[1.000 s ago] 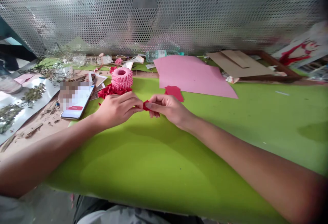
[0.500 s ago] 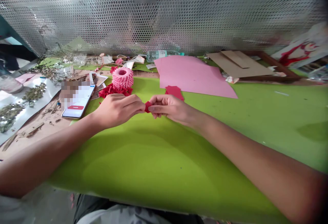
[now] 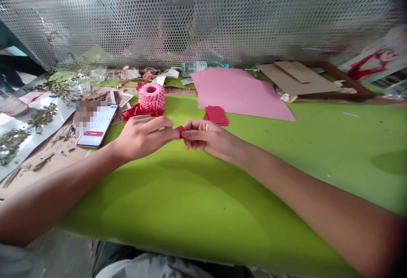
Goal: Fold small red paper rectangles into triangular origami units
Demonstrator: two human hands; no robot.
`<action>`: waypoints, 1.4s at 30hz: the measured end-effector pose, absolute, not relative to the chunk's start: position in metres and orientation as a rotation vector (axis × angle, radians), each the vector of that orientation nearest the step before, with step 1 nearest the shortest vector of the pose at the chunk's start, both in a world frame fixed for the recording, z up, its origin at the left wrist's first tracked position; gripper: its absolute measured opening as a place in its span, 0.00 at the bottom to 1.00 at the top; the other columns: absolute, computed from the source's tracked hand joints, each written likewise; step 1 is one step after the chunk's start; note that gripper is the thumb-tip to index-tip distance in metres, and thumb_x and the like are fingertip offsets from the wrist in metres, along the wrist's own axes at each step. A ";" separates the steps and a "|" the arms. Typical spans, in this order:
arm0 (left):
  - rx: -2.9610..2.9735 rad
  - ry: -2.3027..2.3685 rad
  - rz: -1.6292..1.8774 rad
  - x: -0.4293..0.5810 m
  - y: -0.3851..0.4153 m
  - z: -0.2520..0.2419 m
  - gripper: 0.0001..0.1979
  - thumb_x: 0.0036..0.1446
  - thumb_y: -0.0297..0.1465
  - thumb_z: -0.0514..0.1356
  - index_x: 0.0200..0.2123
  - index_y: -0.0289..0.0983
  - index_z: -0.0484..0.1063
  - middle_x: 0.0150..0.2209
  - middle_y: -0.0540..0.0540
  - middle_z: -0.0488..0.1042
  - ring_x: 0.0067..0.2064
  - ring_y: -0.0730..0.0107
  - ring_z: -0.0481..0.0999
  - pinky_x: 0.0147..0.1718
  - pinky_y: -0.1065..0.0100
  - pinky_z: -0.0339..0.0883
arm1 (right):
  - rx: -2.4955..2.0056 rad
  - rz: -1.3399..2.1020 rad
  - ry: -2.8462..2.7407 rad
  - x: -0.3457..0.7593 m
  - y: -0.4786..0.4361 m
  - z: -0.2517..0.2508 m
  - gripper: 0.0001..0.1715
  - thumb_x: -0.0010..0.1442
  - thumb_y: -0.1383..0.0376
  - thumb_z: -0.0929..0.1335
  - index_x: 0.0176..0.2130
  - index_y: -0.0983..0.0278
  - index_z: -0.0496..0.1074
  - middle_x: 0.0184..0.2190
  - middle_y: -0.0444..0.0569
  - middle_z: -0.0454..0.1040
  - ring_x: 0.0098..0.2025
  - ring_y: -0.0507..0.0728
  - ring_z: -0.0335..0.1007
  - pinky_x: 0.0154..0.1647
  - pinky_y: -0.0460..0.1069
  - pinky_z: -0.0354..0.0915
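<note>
- First, smartphone point(image 3: 97, 125) near the counter's left edge, just beside the left hand.
- Folded red paper pieces point(image 3: 136, 112) around a pink paper model point(image 3: 151, 96), just beyond the left hand.
- Left hand point(image 3: 143, 138): fingers point(image 3: 162, 127) pressed together, pinching a small red paper piece point(image 3: 180, 130).
- Right hand point(image 3: 210, 136): fingers point(image 3: 197, 134) pinching that piece's other side, touching the left fingertips.
- Red paper stack point(image 3: 216, 115) on a pink sheet point(image 3: 235, 93), near the right hand.
- Green counter point(image 3: 190, 210) extends well past the hands toward its near and right edges.

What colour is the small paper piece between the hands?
Red: the paper piece shows best in the head view, between the left hand and right hand.
</note>
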State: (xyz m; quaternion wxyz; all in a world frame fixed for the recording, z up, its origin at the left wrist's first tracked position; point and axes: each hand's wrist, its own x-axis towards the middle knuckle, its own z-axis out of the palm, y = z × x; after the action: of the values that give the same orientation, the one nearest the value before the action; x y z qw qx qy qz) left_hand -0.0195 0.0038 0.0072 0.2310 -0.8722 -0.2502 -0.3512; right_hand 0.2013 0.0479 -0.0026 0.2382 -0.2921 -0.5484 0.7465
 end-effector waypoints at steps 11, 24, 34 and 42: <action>-2.406 -0.692 -0.998 -0.020 0.005 0.005 0.07 0.65 0.26 0.60 0.39 0.41 0.77 0.35 0.51 0.78 0.30 0.77 0.77 0.33 0.74 0.69 | -0.756 2.058 -1.530 0.205 0.053 -0.003 0.14 0.49 0.60 0.78 0.32 0.64 0.75 0.23 0.41 0.75 0.25 0.48 0.67 0.28 0.45 0.61; -2.503 -0.782 -1.032 -0.019 0.004 0.002 0.05 0.65 0.31 0.61 0.40 0.40 0.77 0.37 0.49 0.78 0.34 0.75 0.79 0.36 0.75 0.70 | -0.765 2.002 -1.601 0.206 0.054 -0.001 0.16 0.47 0.59 0.79 0.33 0.64 0.75 0.23 0.41 0.76 0.25 0.49 0.67 0.29 0.46 0.60; -2.471 -0.792 -0.932 -0.019 0.004 0.006 0.04 0.64 0.32 0.62 0.38 0.39 0.76 0.36 0.49 0.77 0.33 0.75 0.78 0.35 0.74 0.69 | -0.818 1.932 -1.585 0.204 0.053 -0.003 0.16 0.48 0.59 0.78 0.32 0.64 0.74 0.23 0.42 0.75 0.25 0.49 0.67 0.29 0.46 0.60; -2.545 -0.911 -1.032 -0.021 0.001 0.007 0.07 0.62 0.33 0.63 0.42 0.38 0.73 0.38 0.48 0.78 0.33 0.73 0.77 0.34 0.72 0.69 | -0.830 1.900 -1.624 0.203 0.051 -0.001 0.14 0.49 0.60 0.76 0.32 0.64 0.73 0.23 0.42 0.76 0.25 0.49 0.67 0.28 0.46 0.60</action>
State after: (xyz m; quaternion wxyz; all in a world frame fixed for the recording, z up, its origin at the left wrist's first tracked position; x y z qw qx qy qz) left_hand -0.0208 0.0012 0.0071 0.1239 -0.8728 -0.3125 -0.3539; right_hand 0.2034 0.0506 -0.0012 0.2512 -0.3051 -0.5967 0.6984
